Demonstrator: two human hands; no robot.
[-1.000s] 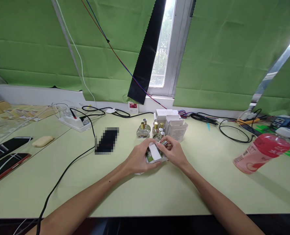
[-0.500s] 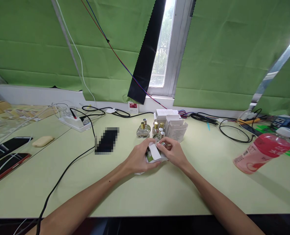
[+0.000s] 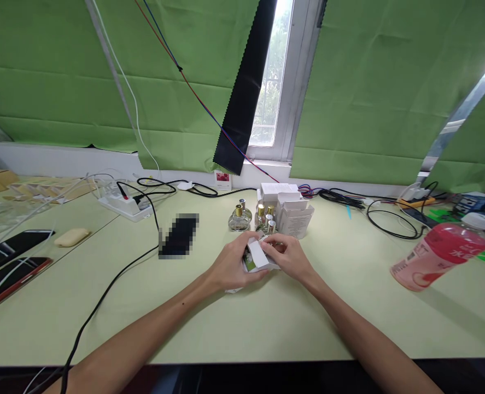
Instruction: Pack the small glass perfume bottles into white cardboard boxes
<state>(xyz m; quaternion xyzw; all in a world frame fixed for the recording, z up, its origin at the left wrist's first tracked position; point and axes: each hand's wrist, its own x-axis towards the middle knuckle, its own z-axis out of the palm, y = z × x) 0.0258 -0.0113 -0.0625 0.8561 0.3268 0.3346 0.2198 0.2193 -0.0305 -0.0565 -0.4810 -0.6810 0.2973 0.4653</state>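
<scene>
Two hands meet in the middle of the pale green table (image 3: 267, 323), and both are busy with one small white box (image 3: 259, 257). The left hand (image 3: 229, 266) is curled around the box from the side, with its fingers bent close and the thumb on top, so it has a firm hold. The right hand (image 3: 290, 257) comes in from the other side. Its fingertips are pinched close together at the open end of the box, right by the white flap (image 3: 255, 247) that sticks up. I cannot tell if those fingers also have something little tucked in them, because the hand hides that spot. The box sits just above the table, near the person, with a bit of green picture showing on its side. Just behind the hands stand a few small glass bottles (image 3: 239, 219) with gold and silver tops, out in the open. Beside them is a bunch of white boxes (image 3: 294, 217), and some have their tops open. So I think the work is only part way along: the box in the hands is not shut yet, and the bottles behind it are not in any box. Far to the right lies a pink drink bottle (image 3: 439, 254). To the left are a black cable (image 3: 115, 279), a white power strip (image 3: 125, 206) and two phones (image 3: 12, 251).
</scene>
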